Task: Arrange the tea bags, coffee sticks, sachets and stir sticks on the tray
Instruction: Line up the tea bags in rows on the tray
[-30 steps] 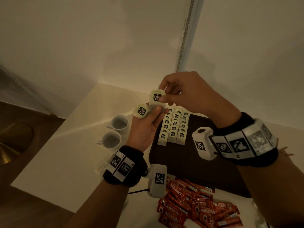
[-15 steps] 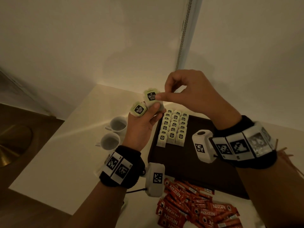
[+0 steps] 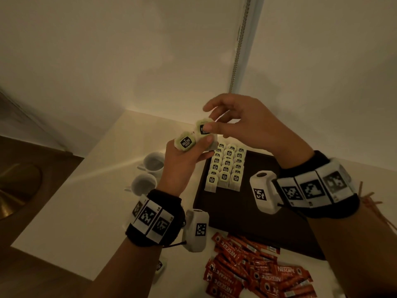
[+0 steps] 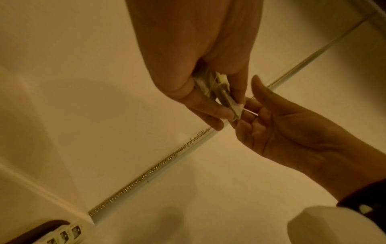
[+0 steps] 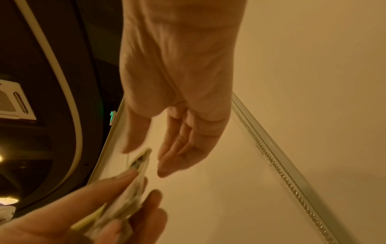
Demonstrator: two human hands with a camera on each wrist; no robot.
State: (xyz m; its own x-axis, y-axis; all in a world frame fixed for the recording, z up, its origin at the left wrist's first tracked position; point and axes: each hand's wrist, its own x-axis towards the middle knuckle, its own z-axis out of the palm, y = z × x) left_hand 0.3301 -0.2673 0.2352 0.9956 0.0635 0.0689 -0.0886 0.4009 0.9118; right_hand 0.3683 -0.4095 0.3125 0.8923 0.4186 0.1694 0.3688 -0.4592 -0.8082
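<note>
My left hand point(image 3: 189, 155) is raised over the tray's far left corner and grips a small stack of pale green tea bags point(image 3: 185, 143) between thumb and fingers. The upper tea bag point(image 3: 199, 125) sticks out of the stack. My right hand point(image 3: 217, 120) brackets it, with the thumb on its label, straight fingers behind and the index finger lifted. The right wrist view shows a gap between the tea bag point(image 5: 138, 163) and the fingers point(image 5: 167, 165). Three rows of tea bags point(image 3: 227, 166) lie on the dark tray point(image 3: 236, 214). Red coffee sticks point(image 3: 257, 274) are piled in front of the tray.
Two white cups point(image 3: 153, 162) point(image 3: 142, 183) stand left of the tray on the white table. Brown stir sticks point(image 3: 369, 200) lie at the right, behind my right wrist. Walls meet just beyond the table. Most of the tray's near half is bare.
My right index finger has lifted off the upper tea bag, which it pinched with the thumb before. The thumb stays on the label. My left hand still grips the stack.
</note>
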